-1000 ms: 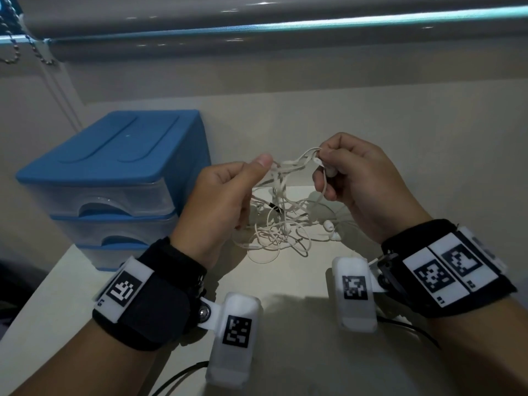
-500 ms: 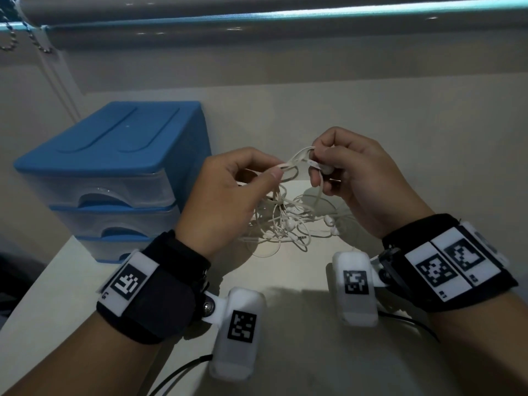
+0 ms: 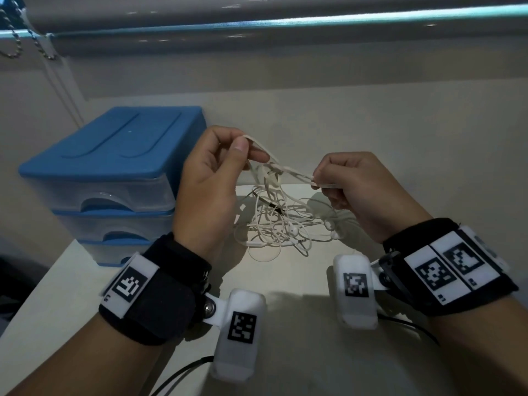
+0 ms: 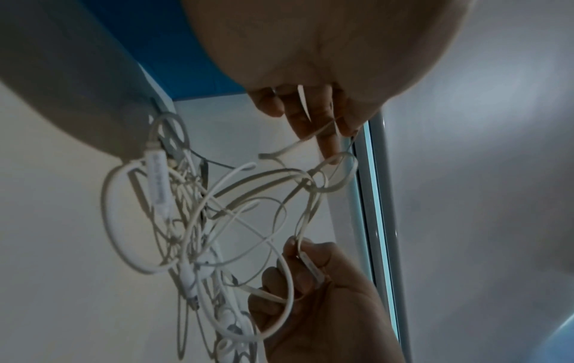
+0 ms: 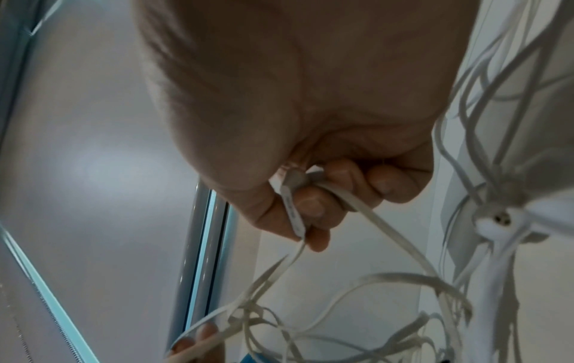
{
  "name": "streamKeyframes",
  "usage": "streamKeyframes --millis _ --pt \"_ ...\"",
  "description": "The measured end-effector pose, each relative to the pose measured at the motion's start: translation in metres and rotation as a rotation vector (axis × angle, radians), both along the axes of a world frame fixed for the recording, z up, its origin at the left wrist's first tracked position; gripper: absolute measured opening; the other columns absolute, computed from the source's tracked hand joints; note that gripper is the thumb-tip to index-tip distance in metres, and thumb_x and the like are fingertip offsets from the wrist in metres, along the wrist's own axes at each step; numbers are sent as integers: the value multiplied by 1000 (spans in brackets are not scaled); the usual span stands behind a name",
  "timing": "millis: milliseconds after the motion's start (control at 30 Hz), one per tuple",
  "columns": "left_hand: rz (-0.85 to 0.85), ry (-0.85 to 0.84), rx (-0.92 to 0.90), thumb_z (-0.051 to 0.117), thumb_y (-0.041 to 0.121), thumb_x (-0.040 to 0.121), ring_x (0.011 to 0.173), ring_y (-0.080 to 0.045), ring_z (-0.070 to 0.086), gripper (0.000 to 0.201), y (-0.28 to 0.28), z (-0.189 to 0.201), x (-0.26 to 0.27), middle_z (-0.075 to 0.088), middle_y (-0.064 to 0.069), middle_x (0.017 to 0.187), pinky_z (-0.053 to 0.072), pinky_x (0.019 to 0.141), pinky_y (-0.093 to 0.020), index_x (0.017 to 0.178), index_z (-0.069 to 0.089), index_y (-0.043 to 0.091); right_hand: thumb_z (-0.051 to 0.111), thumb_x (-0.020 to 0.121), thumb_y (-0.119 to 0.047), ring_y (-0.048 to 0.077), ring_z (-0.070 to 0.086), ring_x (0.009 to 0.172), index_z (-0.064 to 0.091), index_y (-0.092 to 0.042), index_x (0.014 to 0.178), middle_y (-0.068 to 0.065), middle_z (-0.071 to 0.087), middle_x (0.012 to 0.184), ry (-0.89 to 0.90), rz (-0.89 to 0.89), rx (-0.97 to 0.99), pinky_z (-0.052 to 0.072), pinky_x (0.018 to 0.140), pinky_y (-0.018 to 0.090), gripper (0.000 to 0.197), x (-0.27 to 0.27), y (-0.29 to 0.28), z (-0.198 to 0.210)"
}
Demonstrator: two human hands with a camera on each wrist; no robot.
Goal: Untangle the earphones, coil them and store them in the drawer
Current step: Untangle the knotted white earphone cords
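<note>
Tangled white flat-cable earphones (image 3: 274,218): untangling in progress, nothing coiled.
Left hand (image 3: 211,181) and right hand (image 3: 360,192) each pinch a strand, knot lifted between them, rest heaped on pale table (image 3: 300,352); blue-topped clear plastic drawer unit (image 3: 108,172) closed.

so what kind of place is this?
Probably a home desk or bedroom corner by a window: a small blue plastic drawer unit on a pale tabletop, and a roller blind with a bead chain.
</note>
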State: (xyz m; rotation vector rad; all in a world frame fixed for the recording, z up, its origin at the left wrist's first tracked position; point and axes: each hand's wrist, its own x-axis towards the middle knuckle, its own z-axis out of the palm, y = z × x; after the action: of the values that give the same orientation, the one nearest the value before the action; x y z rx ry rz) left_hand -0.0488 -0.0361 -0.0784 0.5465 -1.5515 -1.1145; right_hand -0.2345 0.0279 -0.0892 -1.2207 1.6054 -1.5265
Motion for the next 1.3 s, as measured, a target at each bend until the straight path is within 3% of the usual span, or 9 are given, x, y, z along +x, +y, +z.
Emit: streamKeyframes --millis 200,367,433,533,667,767,900,1133,1300 --pt "-63 78 10 44 17 107 92 -14 70 15 -3 -3 -1 76 1 87 47 84 -27 98 56 18 62 85 0 12 33 45 62 1 67 3 46 54 40 -87 65 28 47 23 18 -6 -2 -4" --pt "-218 169 116 43 18 103 66 -16 55 13 -1 -2 0 62 -3 78 47 71 -31 97 54 14 60 90 0 8 34 41 63 -10 66 5 48 56 -25 -104 7 28 43 19 26 -6 -1 -2" --pt "-192 103 167 52 24 96 60 -10 45 10 -1 -1 2 56 0 76 38 65 -30 100 58 16 59 93 -1 10 31 44 64 -10 72 6 48 57 -94 -68 -44 27 45 19 23 -5 0 1" --pt "-94 -108 111 69 27 91 67 -1 55 26 -1 -3 3 64 1 89 43 65 -24 116 64 22 57 96 -3 14 29 52 64 -10 77 5 47 58 -162 26 -85 27 48 22 20 -3 2 4" --pt "-71 -306 34 77 25 87 93 -10 70 36 -2 -7 2 71 14 115 53 76 -20 121 68 31 57 97 -6 17 32 57 63 -7 83 2 47 57 -191 111 -119 28 52 23 16 -2 5 5" --pt "-82 -267 12 74 19 90 85 -2 68 20 -2 -7 2 75 8 104 46 67 -10 110 74 18 55 99 -9 16 33 55 64 -6 85 3 48 57 -211 138 -117 30 52 23 16 -2 5 7" --pt "-90 -223 -16 69 21 95 65 2 57 12 -3 -8 1 69 4 78 42 60 -13 96 73 10 49 100 -15 17 38 56 68 -7 79 7 52 61 -269 154 -102 30 52 25 29 -3 5 6" --pt "-57 -178 58 65 27 98 65 -7 52 15 -6 -10 2 64 3 75 42 58 -27 96 73 14 54 82 -26 16 41 61 72 -4 78 10 52 71 -344 156 -74 31 52 24 28 -5 4 6" --pt "-60 -174 68 64 26 99 66 -10 51 16 -7 -11 2 64 -1 78 43 58 -29 95 72 13 58 80 -12 15 41 61 72 -10 74 8 54 70 -246 170 -105 29 52 23 15 -5 6 6"
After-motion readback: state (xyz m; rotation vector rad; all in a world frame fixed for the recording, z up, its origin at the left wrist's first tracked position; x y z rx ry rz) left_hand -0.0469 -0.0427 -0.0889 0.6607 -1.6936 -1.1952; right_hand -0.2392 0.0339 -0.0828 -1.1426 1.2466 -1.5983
